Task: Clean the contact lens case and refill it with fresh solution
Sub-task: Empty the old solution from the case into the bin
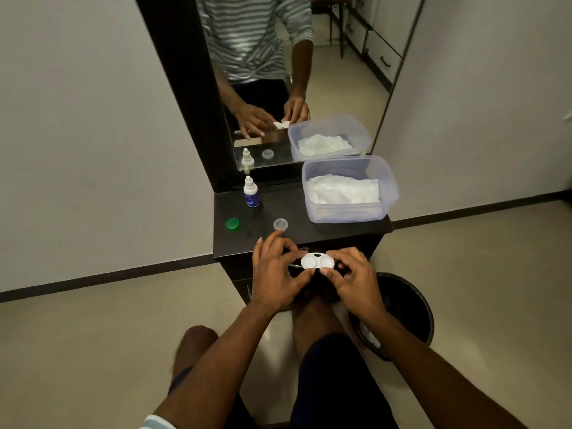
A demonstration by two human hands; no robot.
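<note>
Both hands, left hand [280,274] and right hand [353,275], pinch the open lens case [318,261]. Looks cleaned; refill probably next, needing the solution bottle [250,193].

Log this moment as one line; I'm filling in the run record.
step: case held | left hand + right hand: gripping lens case, caps off | green cap, clear cap, solution bottle: on table

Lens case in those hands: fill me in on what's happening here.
A seated person holds the white contact lens case with both hands, left hand and right hand, in front of a dark shelf under a mirror. Both wells are uncapped. The green cap and clear cap lie on the shelf beside the solution bottle and a tub of tissues.
</note>
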